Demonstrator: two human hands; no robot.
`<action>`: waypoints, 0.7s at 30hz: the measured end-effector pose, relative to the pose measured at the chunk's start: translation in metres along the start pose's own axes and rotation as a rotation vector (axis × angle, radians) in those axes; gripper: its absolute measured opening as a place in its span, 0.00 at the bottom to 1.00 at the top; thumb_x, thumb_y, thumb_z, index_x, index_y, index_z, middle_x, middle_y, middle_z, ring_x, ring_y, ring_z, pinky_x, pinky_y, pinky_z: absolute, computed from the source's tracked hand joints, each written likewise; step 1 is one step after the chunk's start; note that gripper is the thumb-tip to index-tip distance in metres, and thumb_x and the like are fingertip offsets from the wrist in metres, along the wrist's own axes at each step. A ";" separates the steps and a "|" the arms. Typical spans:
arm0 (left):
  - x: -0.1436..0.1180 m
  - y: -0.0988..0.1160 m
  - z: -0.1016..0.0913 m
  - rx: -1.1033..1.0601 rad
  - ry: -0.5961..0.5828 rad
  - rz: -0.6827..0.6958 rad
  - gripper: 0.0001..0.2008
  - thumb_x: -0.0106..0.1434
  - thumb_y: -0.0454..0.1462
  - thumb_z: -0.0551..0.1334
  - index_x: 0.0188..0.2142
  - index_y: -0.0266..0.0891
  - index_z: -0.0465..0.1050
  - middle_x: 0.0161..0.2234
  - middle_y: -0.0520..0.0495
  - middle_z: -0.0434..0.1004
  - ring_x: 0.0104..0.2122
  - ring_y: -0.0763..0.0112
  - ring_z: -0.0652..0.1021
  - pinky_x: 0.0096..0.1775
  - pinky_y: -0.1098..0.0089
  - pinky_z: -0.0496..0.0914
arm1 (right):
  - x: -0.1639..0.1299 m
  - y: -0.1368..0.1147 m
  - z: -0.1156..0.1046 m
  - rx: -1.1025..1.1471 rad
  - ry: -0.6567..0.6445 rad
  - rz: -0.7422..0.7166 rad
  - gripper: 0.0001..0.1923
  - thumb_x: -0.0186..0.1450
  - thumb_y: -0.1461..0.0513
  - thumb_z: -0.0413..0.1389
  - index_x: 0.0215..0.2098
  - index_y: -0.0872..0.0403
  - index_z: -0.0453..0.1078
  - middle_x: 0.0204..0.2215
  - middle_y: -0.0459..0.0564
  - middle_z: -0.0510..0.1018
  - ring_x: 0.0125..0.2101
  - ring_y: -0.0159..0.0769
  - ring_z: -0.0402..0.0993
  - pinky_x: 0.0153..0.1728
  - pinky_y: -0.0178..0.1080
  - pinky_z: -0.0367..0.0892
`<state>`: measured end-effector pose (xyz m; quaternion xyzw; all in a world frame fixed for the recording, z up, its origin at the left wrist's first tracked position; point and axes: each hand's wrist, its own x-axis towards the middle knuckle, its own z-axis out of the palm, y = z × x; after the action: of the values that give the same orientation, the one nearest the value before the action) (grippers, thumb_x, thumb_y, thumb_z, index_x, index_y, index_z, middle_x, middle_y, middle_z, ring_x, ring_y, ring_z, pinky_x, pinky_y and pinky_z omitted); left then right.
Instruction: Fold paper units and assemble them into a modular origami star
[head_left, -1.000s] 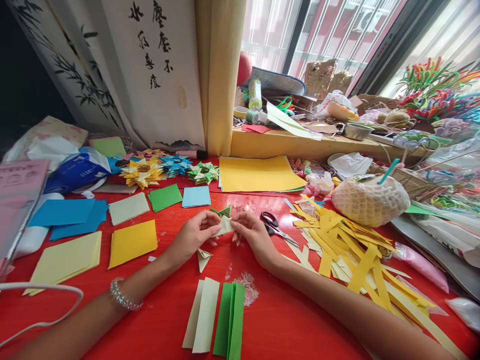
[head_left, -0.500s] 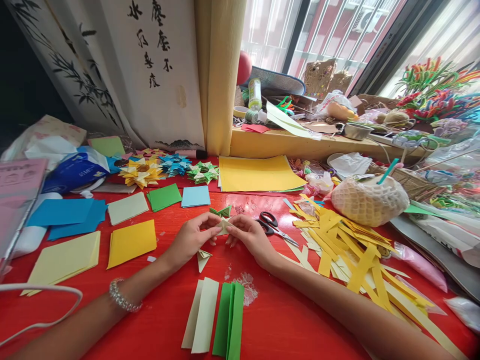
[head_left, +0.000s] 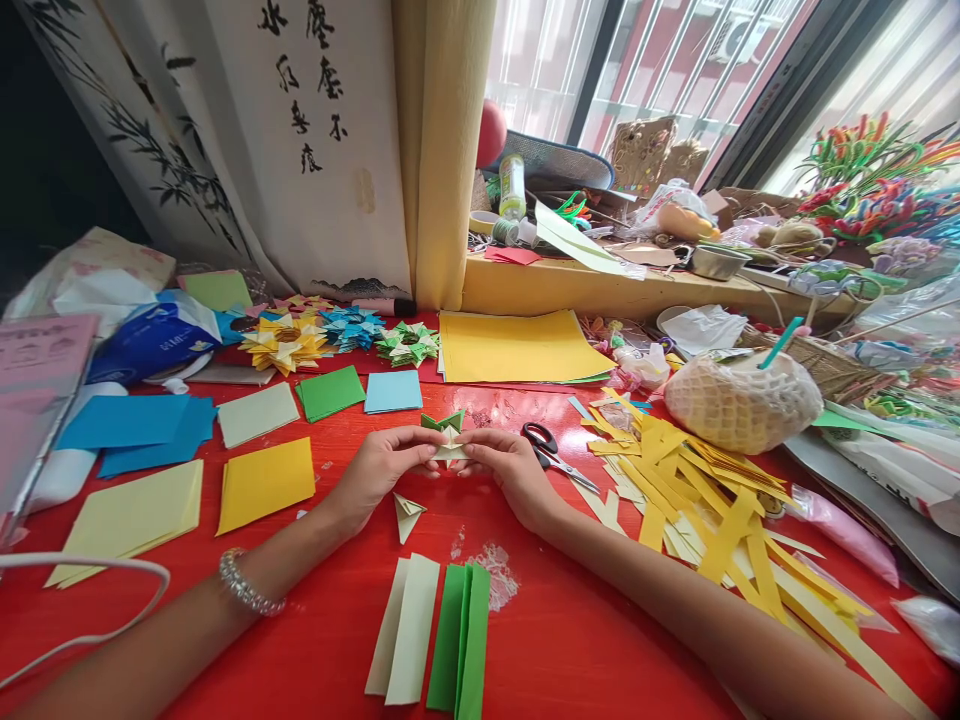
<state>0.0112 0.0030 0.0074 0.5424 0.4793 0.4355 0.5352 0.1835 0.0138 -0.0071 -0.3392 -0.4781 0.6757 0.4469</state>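
My left hand (head_left: 379, 468) and my right hand (head_left: 511, 470) meet over the red table (head_left: 570, 640) and pinch a small folded cream paper piece (head_left: 451, 447) between their fingertips. A green folded piece (head_left: 442, 421) lies just behind it. Another cream folded piece (head_left: 407, 514) rests on the table below my left hand. Cream strips (head_left: 405, 630) and green strips (head_left: 459, 638) lie nearer to me. A beaded bracelet (head_left: 244, 588) is on my left wrist.
Scissors (head_left: 551, 455) lie right of my right hand, beside a heap of yellow strips (head_left: 705, 500). Paper squares (head_left: 264, 483) and folded stars (head_left: 289, 345) lie at the left. A yellow sheet stack (head_left: 517, 347) and a netted bundle (head_left: 742, 403) sit behind. A cluttered sill (head_left: 600, 285) runs along the back.
My fingers have closed tighter on the cream piece, which now looks flatter and smaller. Both hands stay in nearly the same spot.
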 end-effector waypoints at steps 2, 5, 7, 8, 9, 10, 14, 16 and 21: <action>0.000 0.000 -0.001 0.007 -0.010 0.001 0.09 0.53 0.37 0.60 0.33 0.38 0.75 0.30 0.50 0.76 0.27 0.72 0.75 0.36 0.70 0.69 | 0.000 0.000 0.000 0.011 0.009 0.004 0.07 0.54 0.63 0.56 0.31 0.55 0.72 0.25 0.47 0.76 0.25 0.32 0.72 0.35 0.37 0.68; -0.001 0.002 -0.001 0.033 -0.035 0.012 0.08 0.54 0.36 0.59 0.33 0.38 0.74 0.30 0.51 0.76 0.27 0.72 0.75 0.37 0.70 0.68 | 0.000 0.000 0.000 0.018 0.012 -0.003 0.07 0.54 0.63 0.56 0.31 0.55 0.73 0.25 0.46 0.76 0.25 0.31 0.73 0.35 0.37 0.68; -0.001 0.003 -0.001 0.052 -0.048 0.019 0.08 0.54 0.36 0.59 0.33 0.38 0.74 0.30 0.51 0.75 0.28 0.72 0.75 0.37 0.70 0.68 | 0.000 -0.001 0.001 0.020 0.008 -0.005 0.07 0.55 0.64 0.55 0.31 0.55 0.73 0.25 0.46 0.77 0.25 0.31 0.73 0.35 0.37 0.68; -0.001 0.003 -0.001 0.061 -0.051 0.023 0.08 0.54 0.36 0.59 0.33 0.38 0.74 0.30 0.51 0.75 0.28 0.72 0.74 0.37 0.70 0.68 | 0.000 -0.001 0.001 0.020 0.008 -0.006 0.06 0.55 0.64 0.55 0.31 0.55 0.73 0.25 0.46 0.77 0.25 0.31 0.73 0.35 0.36 0.68; -0.002 0.004 0.000 0.070 -0.053 0.026 0.08 0.54 0.36 0.58 0.33 0.38 0.74 0.31 0.50 0.74 0.28 0.71 0.74 0.37 0.70 0.68 | 0.000 -0.001 0.001 0.018 0.009 -0.005 0.06 0.55 0.64 0.55 0.31 0.55 0.73 0.24 0.46 0.76 0.25 0.31 0.73 0.35 0.36 0.68; -0.002 0.004 0.000 0.076 -0.056 0.030 0.08 0.54 0.36 0.58 0.33 0.38 0.74 0.31 0.50 0.74 0.28 0.71 0.74 0.37 0.69 0.68 | 0.000 -0.002 0.002 0.015 0.012 -0.005 0.06 0.55 0.64 0.55 0.30 0.55 0.73 0.24 0.45 0.76 0.25 0.31 0.73 0.35 0.36 0.68; -0.004 0.005 0.001 0.092 -0.071 0.043 0.08 0.55 0.37 0.57 0.33 0.38 0.73 0.33 0.49 0.73 0.32 0.69 0.74 0.37 0.70 0.68 | -0.001 -0.002 0.002 -0.016 0.024 0.001 0.06 0.55 0.64 0.55 0.30 0.55 0.73 0.24 0.45 0.76 0.25 0.32 0.73 0.36 0.37 0.68; -0.005 0.006 0.001 0.116 -0.076 0.063 0.09 0.56 0.38 0.57 0.33 0.38 0.73 0.34 0.49 0.72 0.32 0.69 0.73 0.36 0.71 0.68 | -0.002 -0.001 0.002 -0.024 0.025 0.001 0.06 0.55 0.63 0.55 0.30 0.54 0.72 0.25 0.45 0.76 0.26 0.32 0.73 0.37 0.38 0.67; -0.006 0.007 0.001 0.225 -0.078 0.154 0.10 0.57 0.42 0.57 0.30 0.37 0.72 0.31 0.49 0.70 0.29 0.71 0.71 0.34 0.72 0.66 | -0.001 0.000 0.001 -0.027 0.008 -0.012 0.05 0.55 0.63 0.54 0.30 0.54 0.71 0.26 0.45 0.76 0.26 0.32 0.73 0.38 0.39 0.67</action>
<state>0.0120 -0.0025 0.0146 0.6506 0.4608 0.3973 0.4545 0.1827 0.0124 -0.0065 -0.3450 -0.4873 0.6653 0.4483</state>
